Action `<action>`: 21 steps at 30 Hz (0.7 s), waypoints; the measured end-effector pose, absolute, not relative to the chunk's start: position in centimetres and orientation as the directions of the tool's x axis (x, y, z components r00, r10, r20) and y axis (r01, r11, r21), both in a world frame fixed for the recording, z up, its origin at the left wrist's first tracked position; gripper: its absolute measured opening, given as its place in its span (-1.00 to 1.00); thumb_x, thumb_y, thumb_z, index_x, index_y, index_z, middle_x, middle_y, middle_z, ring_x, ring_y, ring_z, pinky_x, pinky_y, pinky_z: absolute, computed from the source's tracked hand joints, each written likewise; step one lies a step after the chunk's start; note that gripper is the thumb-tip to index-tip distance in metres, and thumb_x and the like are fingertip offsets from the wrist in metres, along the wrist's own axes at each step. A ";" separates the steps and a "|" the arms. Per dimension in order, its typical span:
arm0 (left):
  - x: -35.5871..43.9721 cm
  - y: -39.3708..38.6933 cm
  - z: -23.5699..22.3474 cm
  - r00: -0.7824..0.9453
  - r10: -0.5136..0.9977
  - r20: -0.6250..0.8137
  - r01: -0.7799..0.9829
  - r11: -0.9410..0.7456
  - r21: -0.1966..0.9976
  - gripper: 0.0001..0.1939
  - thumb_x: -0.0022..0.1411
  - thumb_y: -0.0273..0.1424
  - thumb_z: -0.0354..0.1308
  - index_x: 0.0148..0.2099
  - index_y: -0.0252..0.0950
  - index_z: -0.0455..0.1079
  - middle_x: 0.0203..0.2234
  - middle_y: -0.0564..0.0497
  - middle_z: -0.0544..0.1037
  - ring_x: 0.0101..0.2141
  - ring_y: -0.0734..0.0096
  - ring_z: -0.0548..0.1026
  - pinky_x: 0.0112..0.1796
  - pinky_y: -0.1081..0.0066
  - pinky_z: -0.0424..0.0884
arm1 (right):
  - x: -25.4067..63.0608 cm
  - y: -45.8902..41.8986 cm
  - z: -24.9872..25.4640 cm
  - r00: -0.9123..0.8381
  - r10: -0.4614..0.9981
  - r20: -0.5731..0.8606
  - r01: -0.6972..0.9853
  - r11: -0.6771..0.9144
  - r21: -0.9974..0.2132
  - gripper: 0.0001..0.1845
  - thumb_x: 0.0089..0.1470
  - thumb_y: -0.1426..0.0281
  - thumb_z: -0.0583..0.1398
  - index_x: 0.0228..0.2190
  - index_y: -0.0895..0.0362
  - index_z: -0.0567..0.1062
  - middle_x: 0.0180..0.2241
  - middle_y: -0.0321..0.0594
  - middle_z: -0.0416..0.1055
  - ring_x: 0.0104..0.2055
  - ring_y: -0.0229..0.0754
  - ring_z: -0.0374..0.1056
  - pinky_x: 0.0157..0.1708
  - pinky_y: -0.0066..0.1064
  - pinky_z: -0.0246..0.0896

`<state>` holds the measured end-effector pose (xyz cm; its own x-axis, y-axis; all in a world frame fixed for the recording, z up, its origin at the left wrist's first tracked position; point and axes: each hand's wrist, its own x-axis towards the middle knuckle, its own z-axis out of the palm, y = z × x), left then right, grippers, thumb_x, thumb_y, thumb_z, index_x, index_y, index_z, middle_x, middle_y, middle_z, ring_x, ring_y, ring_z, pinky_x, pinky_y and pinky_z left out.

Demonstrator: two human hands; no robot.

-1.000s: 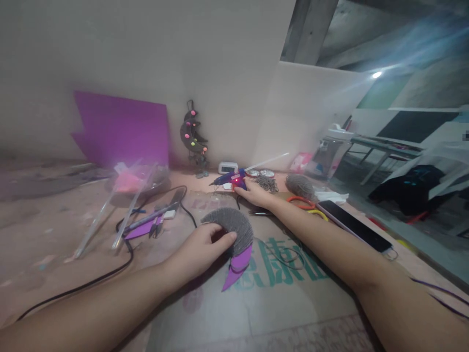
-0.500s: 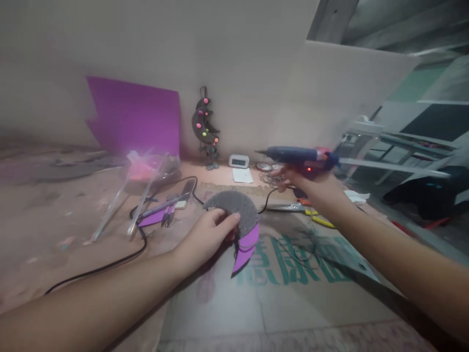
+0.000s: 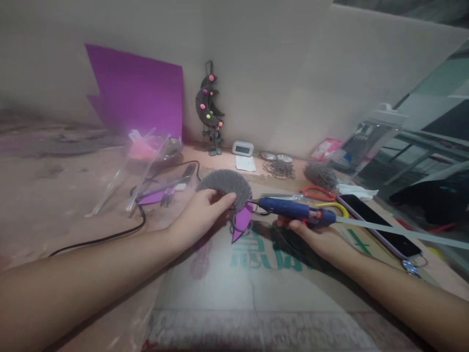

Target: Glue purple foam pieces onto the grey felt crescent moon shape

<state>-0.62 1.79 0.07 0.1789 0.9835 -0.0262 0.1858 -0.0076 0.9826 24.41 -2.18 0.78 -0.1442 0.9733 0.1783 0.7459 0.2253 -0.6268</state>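
Observation:
My left hand [image 3: 200, 215] pinches a crescent-shaped piece [image 3: 229, 185], grey with wound string on top and bare purple at its lower tip, and holds it just above the cardboard sheet [image 3: 256, 288]. My right hand [image 3: 311, 239] grips a blue hot glue gun [image 3: 295, 211] held level. The gun's nozzle points left and almost touches the crescent's right edge. A long clear glue stick [image 3: 395, 230] juts out of the back of the gun to the right.
A purple sheet [image 3: 139, 98] and a finished moon ornament [image 3: 209, 105] lean on the back wall. Glue sticks [image 3: 113, 188], a black cable [image 3: 110, 237], scissors [image 3: 318, 194], a ball of grey string [image 3: 320, 174], a phone [image 3: 377, 222] and a small clock [image 3: 242, 148] lie around.
My right hand picked the glue gun up from the back of the table, then brought it down and left until its nozzle reached the crescent. My left hand lifted the crescent slightly.

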 end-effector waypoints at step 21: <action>-0.6 1.7 -0.1 0.237 0.971 -0.039 0.168 -0.001 0.986 -0.65 0.16 -0.12 0.11 -0.46 -0.31 0.38 -0.62 0.02 0.50 -0.57 0.45 0.42 -0.53 0.47 0.22 | 23.4 -2.5 1.2 -0.327 0.921 0.213 0.721 0.389 -0.574 -0.67 -0.01 0.06 0.20 -0.54 0.04 0.33 -0.60 -0.32 0.29 -0.57 -0.17 0.24 -0.58 -0.35 0.19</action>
